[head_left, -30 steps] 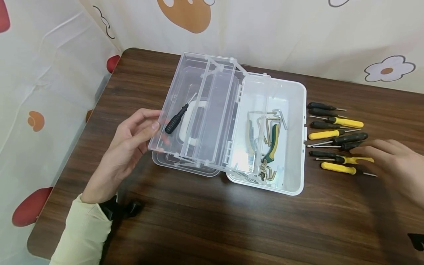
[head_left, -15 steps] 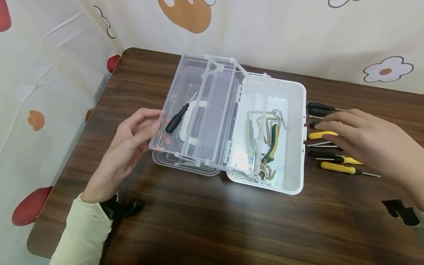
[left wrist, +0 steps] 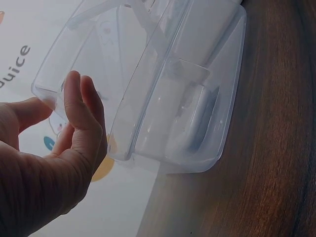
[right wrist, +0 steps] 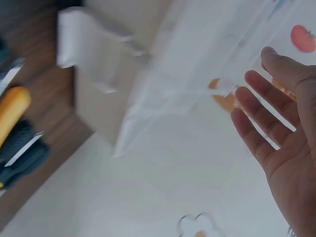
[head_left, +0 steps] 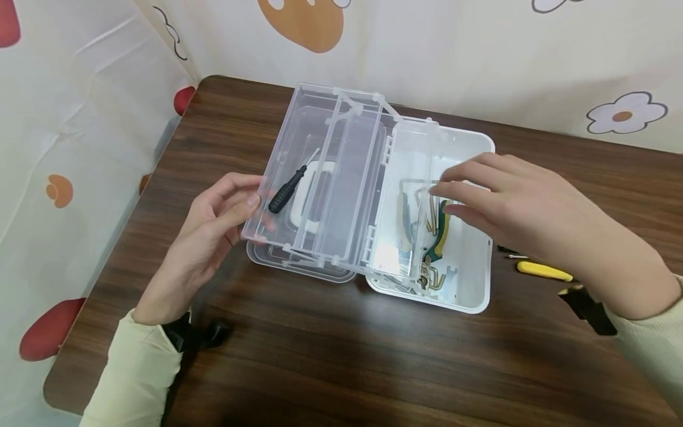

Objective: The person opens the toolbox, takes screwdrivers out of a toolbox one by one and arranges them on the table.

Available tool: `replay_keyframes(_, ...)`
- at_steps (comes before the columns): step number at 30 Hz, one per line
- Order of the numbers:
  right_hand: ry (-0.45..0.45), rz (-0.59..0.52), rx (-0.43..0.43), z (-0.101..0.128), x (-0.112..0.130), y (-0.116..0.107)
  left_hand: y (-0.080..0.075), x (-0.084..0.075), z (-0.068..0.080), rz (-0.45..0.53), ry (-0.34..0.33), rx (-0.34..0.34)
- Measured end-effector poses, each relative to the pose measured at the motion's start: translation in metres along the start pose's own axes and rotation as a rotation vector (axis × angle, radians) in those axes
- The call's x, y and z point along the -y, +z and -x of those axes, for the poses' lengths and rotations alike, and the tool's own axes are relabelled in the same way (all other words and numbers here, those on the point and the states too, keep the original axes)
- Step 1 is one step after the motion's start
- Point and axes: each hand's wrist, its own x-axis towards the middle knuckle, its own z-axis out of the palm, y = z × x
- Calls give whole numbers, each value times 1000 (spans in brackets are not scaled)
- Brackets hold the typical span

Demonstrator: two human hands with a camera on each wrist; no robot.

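The clear plastic fold-out tray, with its black screwdriver, is pinched by the left hand. The right hand is held empty, fingers loosely spread, over the white toolbox; the tray could get bumped and tipped.

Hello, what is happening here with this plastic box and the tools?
A person is working at a clear plastic toolbox that stands open on a wooden table. The left hand holds the edge of the folded-out tray, where one black screwdriver lies. The right hand, fingers straight and holding nothing, hovers over the main compartment with pliers and hex keys. A yellow screwdriver lies on the table at the right.
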Motion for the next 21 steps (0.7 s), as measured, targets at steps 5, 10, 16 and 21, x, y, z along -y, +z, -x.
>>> replay_keyframes(5, -49, 5, 80, -27, 5, 1, 0, 0, 0, 0, 3, -3)
replay_keyframes(10, -124, -19, 95, -55, 11, 8, 1, 0, -1, 6, 6, -1)
replay_keyframes(16, -188, -14, 142, -92, 23, 18, 0, 1, 0, 10, 10, 3)
replay_keyframes(21, -207, 9, 168, -117, 29, 26, 0, 1, 0, 9, 2, 8)
